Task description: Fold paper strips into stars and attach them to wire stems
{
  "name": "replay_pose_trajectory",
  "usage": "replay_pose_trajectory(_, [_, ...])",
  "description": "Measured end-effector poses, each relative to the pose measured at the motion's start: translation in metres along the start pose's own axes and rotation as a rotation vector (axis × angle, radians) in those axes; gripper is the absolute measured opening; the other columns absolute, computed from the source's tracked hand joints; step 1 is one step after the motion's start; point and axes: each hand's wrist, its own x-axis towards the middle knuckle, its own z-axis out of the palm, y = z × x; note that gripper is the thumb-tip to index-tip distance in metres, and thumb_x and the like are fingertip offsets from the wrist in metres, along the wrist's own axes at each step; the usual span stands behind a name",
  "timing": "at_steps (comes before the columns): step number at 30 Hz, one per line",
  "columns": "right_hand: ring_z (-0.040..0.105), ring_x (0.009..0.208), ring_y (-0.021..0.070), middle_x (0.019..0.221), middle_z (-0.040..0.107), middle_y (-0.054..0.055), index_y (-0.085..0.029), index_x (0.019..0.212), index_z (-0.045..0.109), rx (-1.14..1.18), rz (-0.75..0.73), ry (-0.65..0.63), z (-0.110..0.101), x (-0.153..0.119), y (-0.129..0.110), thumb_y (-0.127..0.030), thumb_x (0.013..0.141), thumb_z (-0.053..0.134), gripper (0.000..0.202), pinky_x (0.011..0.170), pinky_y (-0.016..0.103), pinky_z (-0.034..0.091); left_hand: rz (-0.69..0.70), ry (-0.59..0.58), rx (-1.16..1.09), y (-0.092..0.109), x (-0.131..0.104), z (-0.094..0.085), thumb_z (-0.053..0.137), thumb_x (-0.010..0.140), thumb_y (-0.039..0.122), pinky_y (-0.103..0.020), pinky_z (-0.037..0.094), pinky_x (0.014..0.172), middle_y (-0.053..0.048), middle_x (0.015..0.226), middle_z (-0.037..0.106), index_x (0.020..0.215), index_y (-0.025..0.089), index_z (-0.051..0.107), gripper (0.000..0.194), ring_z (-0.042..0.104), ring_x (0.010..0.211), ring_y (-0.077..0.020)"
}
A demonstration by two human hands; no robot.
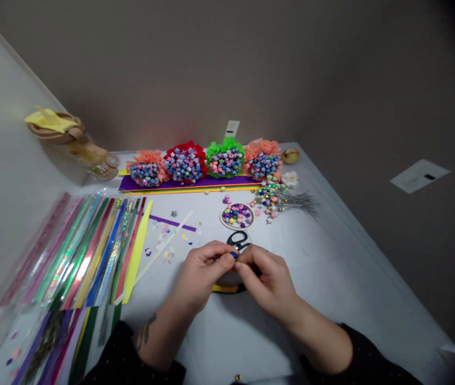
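Note:
A small shiny blue paper star [234,255] is pinched between the thumb and forefinger of my left hand [208,266]. Right beside it, the thumb and fingers of my right hand [266,274] are pressed together; what lies between them is too small to make out. Just beyond my fingertips are black-handled scissors [236,237], partly covered by my hands. Under my hands shows a black and yellow object [225,289], mostly hidden. Farther back stands an oval dish [221,217] full of small coloured paper stars [237,215].
Shiny paper strips [86,251] cover the left side, with paper scraps [167,251] beside them. Several crepe-paper flowers with star centres [185,163] line the back on purple sheets [125,184]. Stars on thin wires [299,202] lie back right. A basket [56,128] is back left.

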Motion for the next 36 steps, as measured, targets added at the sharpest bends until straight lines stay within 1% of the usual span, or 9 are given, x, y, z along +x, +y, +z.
replay_pose_trajectory(5, [0.048,0.050,0.0109,0.056,0.054,-0.002,-0.020,0.065,0.050,0.045,0.083,0.003,-0.001,0.001,0.001,-0.017,0.081,0.052,0.017,0.049,0.023,0.037,0.059,0.022,0.111,-0.002,0.000,-0.002,0.069,0.075,0.032,-0.024,0.043,0.066,-0.005,0.082,0.064,0.077,0.016,0.073,0.016,0.056,0.075,-0.0152])
replay_pose_trajectory(9, [0.049,0.052,0.0117,0.060,0.057,0.000,-0.019,0.071,0.057,0.136,0.264,-0.052,0.001,0.004,0.004,-0.021,0.078,0.055,0.008,0.050,0.023,0.039,0.007,0.093,-0.022,-0.002,0.001,-0.003,0.072,0.071,0.034,-0.023,0.045,0.064,-0.003,0.074,0.065,0.081,0.016,0.072,0.021,0.056,0.067,-0.0127])
replay_pose_trajectory(14, [0.044,0.052,0.0104,0.057,0.050,-0.002,-0.018,0.065,0.051,0.221,0.385,-0.127,0.003,0.007,0.004,-0.020,0.073,0.053,0.008,0.049,0.021,0.035,-0.017,0.181,-0.099,0.004,0.003,-0.003,0.076,0.067,0.033,-0.022,0.046,0.060,0.000,0.064,0.062,0.084,0.015,0.070,0.026,0.056,0.058,-0.0102])
replay_pose_trajectory(20, [0.039,0.051,0.0089,0.056,0.047,-0.004,-0.018,0.065,0.051,0.402,0.516,-0.102,0.001,0.012,0.005,-0.028,0.070,0.057,0.013,0.049,0.020,0.031,-0.048,0.047,0.065,0.007,0.002,-0.002,0.071,0.072,0.032,-0.022,0.046,0.060,-0.003,0.074,0.065,0.087,0.014,0.070,0.023,0.055,0.060,-0.0104])
replay_pose_trajectory(24, [0.034,0.046,0.0065,0.051,0.046,-0.005,-0.017,0.064,0.054,0.600,0.610,-0.175,0.001,0.014,0.011,-0.026,0.068,0.059,0.011,0.043,0.019,0.025,0.092,0.161,0.130,0.014,0.003,-0.010,0.069,0.074,0.032,-0.022,0.047,0.062,-0.005,0.089,0.065,0.102,0.018,0.066,0.032,0.057,0.069,-0.0120])
replay_pose_trajectory(27, [0.028,0.040,0.0043,0.045,0.043,-0.007,-0.016,0.062,0.055,0.691,0.696,-0.233,0.001,0.013,0.014,-0.023,0.066,0.060,0.009,0.039,0.017,0.019,0.189,0.168,0.289,0.021,0.004,-0.016,0.068,0.073,0.027,-0.020,0.045,0.061,-0.004,0.084,0.064,0.083,0.017,0.070,0.014,0.057,0.073,-0.0135])
replay_pose_trajectory(29, [0.026,0.037,0.0030,0.043,0.044,-0.008,-0.015,0.061,0.055,0.727,0.733,-0.262,0.000,0.014,0.015,-0.022,0.065,0.062,0.011,0.037,0.017,0.016,0.213,0.141,0.363,0.022,0.004,-0.018,0.067,0.074,0.026,-0.020,0.042,0.059,-0.002,0.076,0.062,0.071,0.016,0.068,0.010,0.055,0.069,-0.0129])
replay_pose_trajectory(32, [0.025,0.034,0.0018,0.045,0.050,-0.006,-0.014,0.067,0.059,0.881,0.764,-0.224,-0.001,0.017,0.017,-0.030,0.067,0.068,0.018,0.035,0.017,0.015,0.190,0.202,0.262,0.018,0.004,-0.019,0.067,0.075,0.030,-0.019,0.037,0.052,0.002,0.062,0.056,0.071,0.016,0.064,0.015,0.047,0.055,-0.0089])
replay_pose_trajectory(36, [0.037,0.039,0.0018,0.068,0.064,0.000,-0.015,0.084,0.063,1.044,0.693,-0.106,0.007,0.018,0.019,-0.032,0.062,0.078,0.031,0.036,0.016,0.022,0.177,0.356,0.036,0.004,0.005,-0.014,0.068,0.075,0.037,-0.019,0.032,0.047,0.006,0.055,0.049,0.077,0.017,0.061,0.021,0.039,0.047,-0.0068])
